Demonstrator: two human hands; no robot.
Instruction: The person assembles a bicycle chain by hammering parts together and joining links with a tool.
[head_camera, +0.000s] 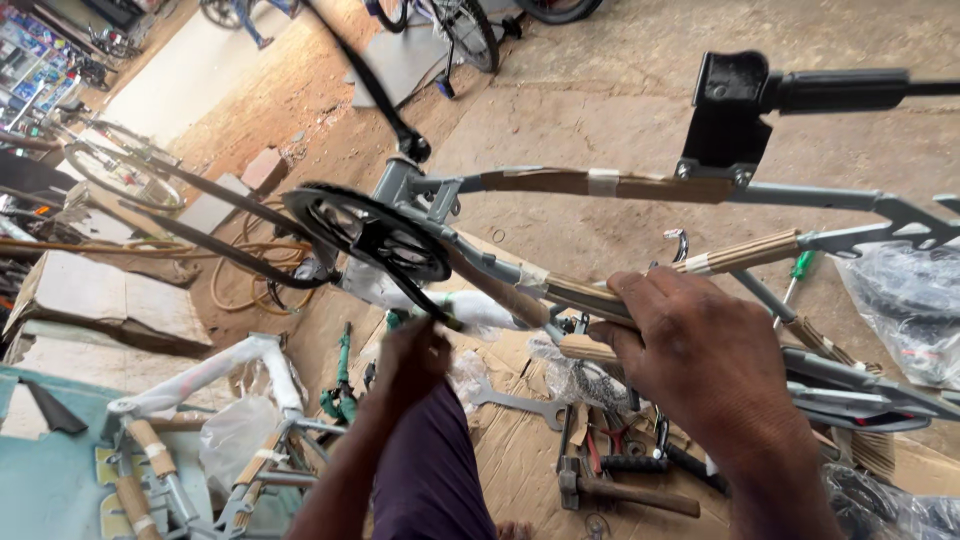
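A grey bicycle frame (520, 275), its tubes wrapped in brown cardboard, is held upside down in a repair stand clamp (725, 115) above a floor strewn with tools. The right hand (690, 345) closes around a wrapped frame tube. The left hand (410, 355) grips the end of the black crank arm (405, 285) beside the chainring (365, 230). A hammer (620, 490) and flat spanner (515, 402) lie on flattened cardboard (520, 450) below.

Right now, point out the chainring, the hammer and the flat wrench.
chainring (365, 228): head view, on the black toothed disc at the frame's bottom bracket.
hammer (625, 492): head view, on its wooden handle, lying on the cardboard.
flat wrench (515, 403): head view, on the grey shaft, on the cardboard.
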